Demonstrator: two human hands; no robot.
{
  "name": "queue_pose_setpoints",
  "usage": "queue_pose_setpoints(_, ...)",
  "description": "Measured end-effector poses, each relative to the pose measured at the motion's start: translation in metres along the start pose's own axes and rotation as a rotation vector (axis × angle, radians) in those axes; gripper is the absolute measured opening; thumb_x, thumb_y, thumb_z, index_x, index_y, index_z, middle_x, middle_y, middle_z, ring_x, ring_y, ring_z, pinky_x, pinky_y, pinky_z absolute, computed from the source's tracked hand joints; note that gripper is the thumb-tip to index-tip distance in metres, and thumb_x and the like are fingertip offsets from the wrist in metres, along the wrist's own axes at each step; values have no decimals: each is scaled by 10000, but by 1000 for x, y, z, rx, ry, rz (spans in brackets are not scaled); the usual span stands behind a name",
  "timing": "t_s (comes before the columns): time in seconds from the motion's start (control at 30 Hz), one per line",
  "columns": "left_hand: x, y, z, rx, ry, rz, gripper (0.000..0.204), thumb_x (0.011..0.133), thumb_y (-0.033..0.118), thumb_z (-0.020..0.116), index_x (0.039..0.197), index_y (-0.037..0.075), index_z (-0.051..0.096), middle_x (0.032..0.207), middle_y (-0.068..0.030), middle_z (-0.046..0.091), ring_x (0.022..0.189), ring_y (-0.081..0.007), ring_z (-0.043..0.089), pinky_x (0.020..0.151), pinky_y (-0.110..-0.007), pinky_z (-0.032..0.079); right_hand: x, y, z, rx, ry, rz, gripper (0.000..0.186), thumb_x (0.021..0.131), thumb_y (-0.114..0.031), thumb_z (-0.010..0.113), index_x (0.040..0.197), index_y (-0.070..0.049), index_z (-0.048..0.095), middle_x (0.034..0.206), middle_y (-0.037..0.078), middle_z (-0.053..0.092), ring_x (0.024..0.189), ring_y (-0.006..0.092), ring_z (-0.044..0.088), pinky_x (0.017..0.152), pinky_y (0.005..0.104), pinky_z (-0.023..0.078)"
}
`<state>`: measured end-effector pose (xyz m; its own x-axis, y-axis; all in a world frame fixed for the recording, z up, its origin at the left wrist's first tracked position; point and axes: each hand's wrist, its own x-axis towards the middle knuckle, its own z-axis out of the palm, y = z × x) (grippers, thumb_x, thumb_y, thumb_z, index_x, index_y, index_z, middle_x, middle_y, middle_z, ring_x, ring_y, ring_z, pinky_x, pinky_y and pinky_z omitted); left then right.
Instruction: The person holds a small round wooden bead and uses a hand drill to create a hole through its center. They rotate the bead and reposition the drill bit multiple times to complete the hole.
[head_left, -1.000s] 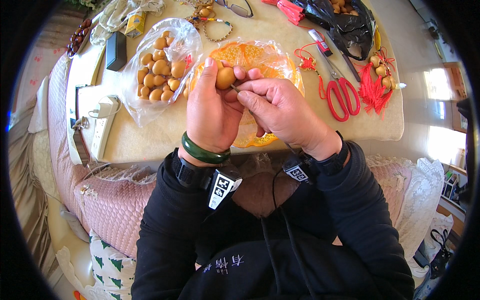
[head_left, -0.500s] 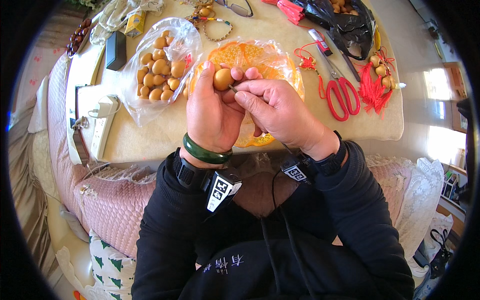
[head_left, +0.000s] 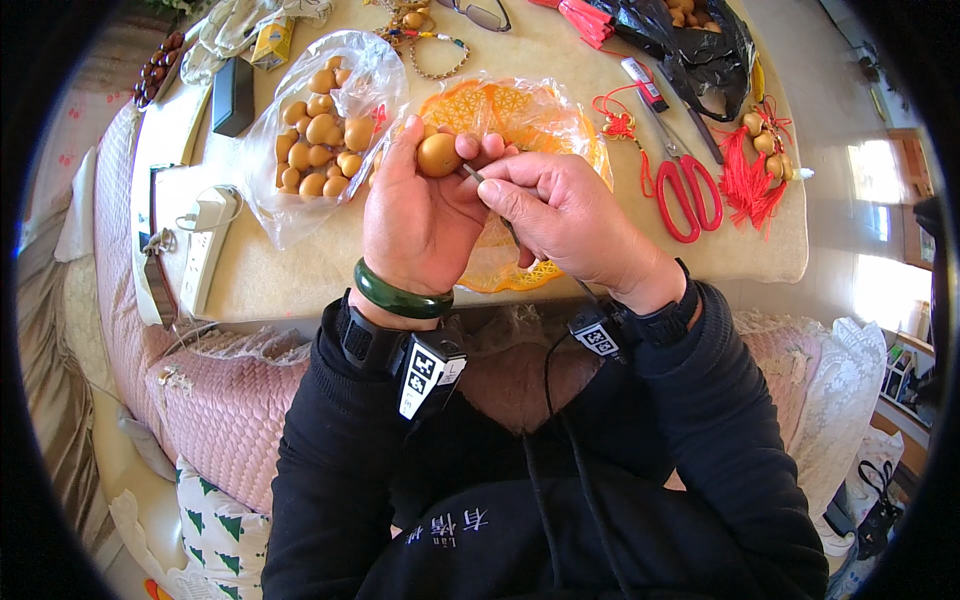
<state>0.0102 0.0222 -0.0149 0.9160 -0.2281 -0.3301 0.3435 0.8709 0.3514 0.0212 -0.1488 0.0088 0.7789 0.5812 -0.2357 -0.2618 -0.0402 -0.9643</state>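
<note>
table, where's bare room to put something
Front left, between the white power strip and orange basket; right, in front of the red scissors. Crowded: back right, around the black bag, and centre, under left hand and right hand.

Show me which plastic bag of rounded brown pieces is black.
The crumpled black bag, upper right; the clear plastic bag is left of the left hand.

Glossy tan gourd, rounded, in left fingers; thin dark rod, slanted beside it, in right fingers
</note>
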Motion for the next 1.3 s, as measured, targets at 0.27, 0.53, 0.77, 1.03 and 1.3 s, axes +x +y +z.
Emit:
queue_pose_setpoints(0.27, 0, -5, 8, -44, 82, 43, 289, 1042, 301, 425, 984, 46, 549, 960, -99, 638, 1002, -273, 634, 935, -416, 505, 2, 5, -1, -9, 39, -28, 213, 987, -176, 588, 1053, 13, 661, 752, 3, 637, 564, 46, 564, 484, 211, 466)
queue_pose_setpoints(0.53, 3, -4, 1, -86, 54, 31, 242, 1038, 265, 441, 1006, 48, 541, 959, -105, 629, 986, -275, 636, 935, -416, 507, 3, 5, -2, -82, 81, -81, 184, 957, -140, 625, 1009, 31, 668, 757, 2, 634, 660, 38, 558, 587, 219, 462)
queue_pose_setpoints(0.77, 1, -7, 4, -74, 30, 51, 230, 1034, 210, 415, 1062, 13, 530, 1006, -116, 624, 1011, -285, 623, 950, -403, 501, 3, 7, -5, -118, 66, -54, 189, 952, -146, 629, 1013, 29, 667, 777, 17, 644, 702, 47, 583, 626, 228, 483)
queue_pose_setpoints(1.03, 2, -8, 4, -50, 22, 72, 242, 1042, 201, 454, 1107, -16, 537, 1112, -142, 638, 1115, -280, 622, 1003, -391, 503, 4, 13, -5, -162, 88, -108, 228, 1005, -199, 575, 1095, -5, 655, 690, -40, 576, 557, 21, 510, 511, 185, 413)
queue_pose_setpoints(1.3, 2, -9, 4, 0, 36, 87, 210, 1043, 196, 451, 1063, 5, 536, 1069, -123, 638, 1082, -273, 632, 981, -384, 515, 3, 10, -6, -162, 62, -112, 209, 986, -178, 593, 1054, 10, 654, 714, -10, 602, 588, 37, 528, 534, 208, 425)
